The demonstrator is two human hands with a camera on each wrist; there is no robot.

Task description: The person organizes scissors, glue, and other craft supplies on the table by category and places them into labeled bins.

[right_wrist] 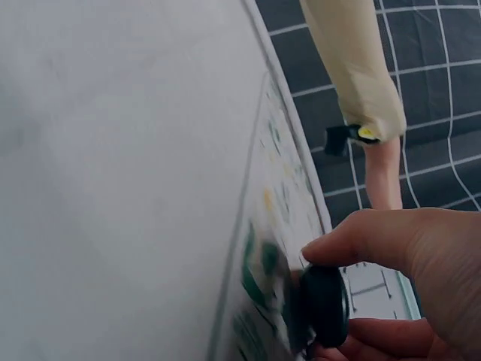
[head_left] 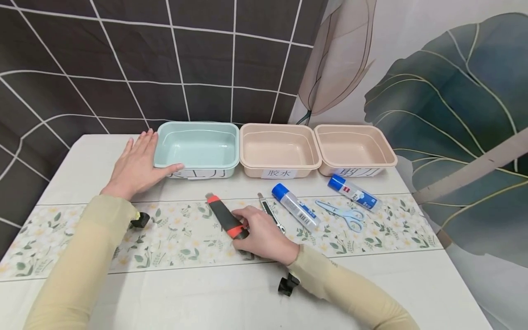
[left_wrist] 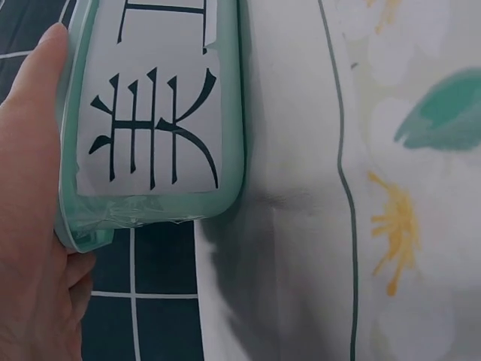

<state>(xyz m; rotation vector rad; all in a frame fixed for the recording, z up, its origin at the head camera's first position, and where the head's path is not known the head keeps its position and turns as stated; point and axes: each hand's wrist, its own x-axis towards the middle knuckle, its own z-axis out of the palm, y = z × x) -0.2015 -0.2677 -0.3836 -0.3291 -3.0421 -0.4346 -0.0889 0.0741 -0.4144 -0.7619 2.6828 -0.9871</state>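
A black and red utility knife (head_left: 224,215) lies at a slant over the floral strip, its tip pointing to the back left. My right hand (head_left: 266,236) pinches its rear end between thumb and fingers; in the right wrist view the dark rounded end of the knife (right_wrist: 327,307) shows between them. My left hand (head_left: 138,162) rests against the left end of a light blue bin (head_left: 198,170), fingers straight along its side and thumb over the front rim. The left wrist view shows the bin's white label (left_wrist: 150,135) with black characters up close.
Two beige bins (head_left: 280,172) (head_left: 356,167) with labels stand in a row right of the blue one. A small box cutter (head_left: 270,211), a glue stick (head_left: 294,206), light blue scissors (head_left: 340,213) and another glue stick (head_left: 354,193) lie in front of them. A dark tiled backdrop (head_left: 206,59) rises behind.
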